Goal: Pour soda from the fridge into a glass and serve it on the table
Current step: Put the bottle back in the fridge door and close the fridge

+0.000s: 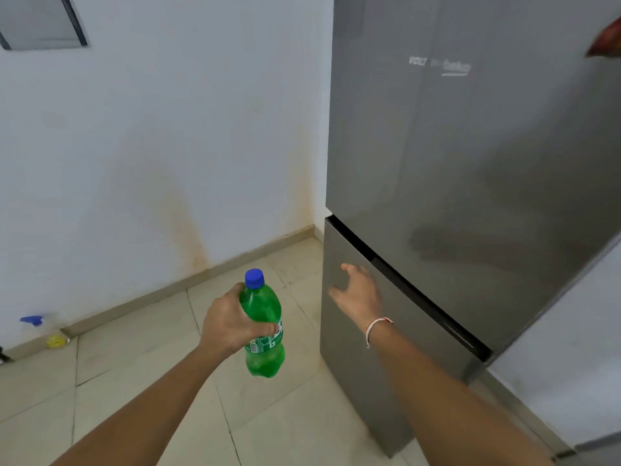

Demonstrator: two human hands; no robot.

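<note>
A green soda bottle (263,327) with a blue cap is upright in my left hand (232,326), which grips it around the middle, above the floor left of the fridge. My right hand (358,292) is open with fingers spread, flat against or just off the lower door of the grey fridge (470,146). Both fridge doors look closed. No glass or table is in view.
A white stained wall (168,146) meets a tiled floor (134,381) on the left. A blue spray nozzle (32,320) and a small yellow object (55,341) lie by the skirting at far left. A reddish packet (605,42) sticks out at the top right.
</note>
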